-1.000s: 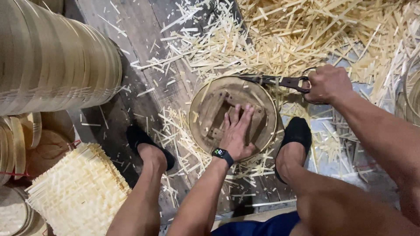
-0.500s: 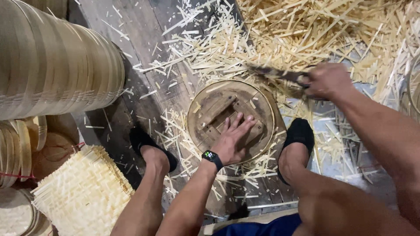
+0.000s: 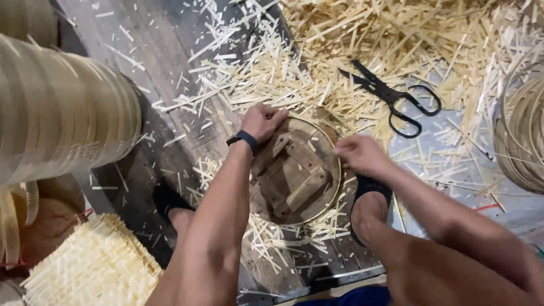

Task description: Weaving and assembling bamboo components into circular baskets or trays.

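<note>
A round wooden form with a thin bamboo hoop around it [image 3: 294, 175] lies on the floor between my feet. My left hand [image 3: 262, 121], with a dark wristband, grips the form's far left rim. On the right rim, my right hand [image 3: 358, 154] pinches the hoop. Black scissors [image 3: 391, 96] lie open on the bamboo scraps beyond the form, apart from both hands.
Bamboo offcuts [image 3: 362, 39] cover the floor at the back and right. A tall stack of bamboo hoops [image 3: 62, 113] stands at the left, a woven bamboo mat [image 3: 96, 266] at the lower left, and more hoops [image 3: 521, 136] at the right edge.
My right hand has put the scissors down on the scraps and come to the form's right rim. My left hand has moved from the form's middle to its far left rim.
</note>
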